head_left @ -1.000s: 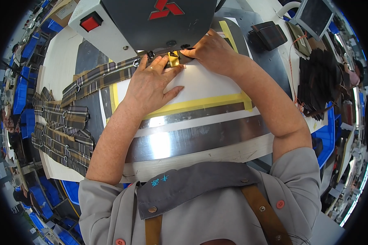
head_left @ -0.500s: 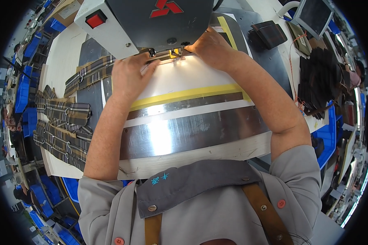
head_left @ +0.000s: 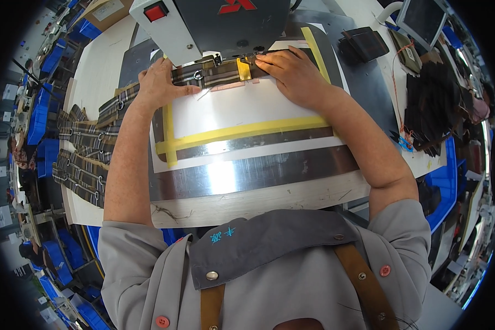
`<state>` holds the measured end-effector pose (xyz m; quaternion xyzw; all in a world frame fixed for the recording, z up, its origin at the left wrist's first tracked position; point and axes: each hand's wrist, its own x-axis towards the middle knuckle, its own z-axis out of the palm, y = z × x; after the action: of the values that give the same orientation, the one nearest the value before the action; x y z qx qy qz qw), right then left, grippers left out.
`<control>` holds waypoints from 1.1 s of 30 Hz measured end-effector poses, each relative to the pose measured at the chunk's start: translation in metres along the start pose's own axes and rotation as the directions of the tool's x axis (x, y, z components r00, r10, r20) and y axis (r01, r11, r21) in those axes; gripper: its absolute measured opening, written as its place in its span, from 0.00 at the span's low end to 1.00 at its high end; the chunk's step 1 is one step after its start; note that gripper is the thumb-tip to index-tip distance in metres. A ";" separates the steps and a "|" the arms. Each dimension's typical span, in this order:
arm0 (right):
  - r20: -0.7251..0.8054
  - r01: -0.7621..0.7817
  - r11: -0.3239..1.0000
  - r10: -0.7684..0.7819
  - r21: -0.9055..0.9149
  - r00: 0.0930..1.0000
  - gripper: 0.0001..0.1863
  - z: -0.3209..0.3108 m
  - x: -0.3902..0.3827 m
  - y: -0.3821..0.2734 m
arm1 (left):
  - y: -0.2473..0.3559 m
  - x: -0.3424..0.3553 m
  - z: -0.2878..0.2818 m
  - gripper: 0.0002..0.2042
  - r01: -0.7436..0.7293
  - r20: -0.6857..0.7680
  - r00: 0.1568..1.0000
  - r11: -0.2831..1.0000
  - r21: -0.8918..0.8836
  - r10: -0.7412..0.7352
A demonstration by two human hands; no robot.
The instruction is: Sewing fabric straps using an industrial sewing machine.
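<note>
A plaid fabric strap (head_left: 220, 75) with small metal rings lies crosswise just in front of the sewing machine head (head_left: 231, 25). A yellow piece (head_left: 243, 70) crosses it near its middle. Over the left part of the strap rests my left hand (head_left: 160, 85), its thumb stretched along the near edge and apart from the fingers. My right hand (head_left: 297, 77) lies with extended fingers on the strap's right end, palm over the white sheet (head_left: 242, 107). Yellow tape (head_left: 247, 132) borders that sheet on the metal plate (head_left: 269, 170).
More plaid straps with rings (head_left: 85, 137) are heaped on the table's left side. At the right are folded dark plaid pieces (head_left: 363, 44), a dark fabric pile (head_left: 434, 107) and a screen (head_left: 422, 21). A blue bin (head_left: 445, 181) stands beside the table; a cardboard box (head_left: 102, 12) is far left.
The strap has come out from under the machine head toward me, so more of it shows. My left hand has moved left and opened wider; my right fingers now lie over the strap.
</note>
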<state>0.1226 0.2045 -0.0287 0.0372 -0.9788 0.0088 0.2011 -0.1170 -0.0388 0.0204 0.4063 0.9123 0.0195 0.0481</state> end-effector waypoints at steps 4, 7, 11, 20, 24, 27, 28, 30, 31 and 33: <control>0.062 -0.002 1.000 0.001 0.005 0.998 0.22 -0.016 -0.017 -0.011 | -0.011 -0.012 -0.002 0.46 -0.071 0.028 0.997 0.988 -0.138 0.076; 0.091 -0.004 0.998 -0.002 0.067 0.996 0.21 -0.026 -0.024 -0.016 | -0.023 -0.026 -0.003 0.39 -0.174 -0.024 0.985 0.968 -0.180 0.172; 0.055 0.022 0.993 -0.029 0.114 0.998 0.19 -0.033 -0.030 -0.018 | -0.022 -0.046 -0.025 0.28 -0.123 0.097 0.983 0.958 -0.260 0.153; 0.074 0.118 0.923 -0.156 0.367 0.985 0.14 -0.064 -0.029 -0.068 | -0.033 -0.133 -0.134 0.14 -0.315 -0.058 0.920 0.645 -0.696 0.387; 0.089 0.177 0.777 -0.286 0.604 0.954 0.20 -0.067 -0.015 -0.112 | -0.044 -0.164 -0.151 0.15 -0.400 -0.458 0.809 0.225 -0.888 -0.367; 0.007 0.174 0.584 -0.294 0.792 0.956 0.30 -0.063 -0.006 -0.138 | -0.075 -0.178 -0.155 0.13 -0.327 -0.283 0.945 -0.464 -0.823 -0.163; -0.033 0.161 0.459 -0.274 0.874 0.961 0.35 -0.059 -0.003 -0.142 | -0.069 -0.178 -0.148 0.13 -0.378 -0.232 0.916 -0.505 -0.776 -0.328; 0.157 -0.050 0.336 -0.301 0.940 0.941 0.38 -0.059 0.002 -0.138 | -0.056 -0.159 -0.115 0.13 -0.378 -0.137 0.904 -0.608 -0.698 -0.404; 0.310 -0.255 0.190 -0.365 0.948 0.878 0.43 -0.062 0.003 -0.137 | -0.073 -0.151 -0.097 0.13 -0.422 -0.115 0.873 -0.616 -0.666 -0.474; 0.290 -0.283 0.065 -0.264 0.957 0.920 0.36 -0.053 -0.007 -0.139 | -0.081 -0.130 -0.063 0.12 -0.480 -0.055 0.748 -0.480 -0.734 -0.662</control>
<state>0.1605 0.0680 0.0175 0.1587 -0.7212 0.6695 -0.0804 -0.0972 -0.1893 0.0866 0.0005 0.3982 0.9152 0.0616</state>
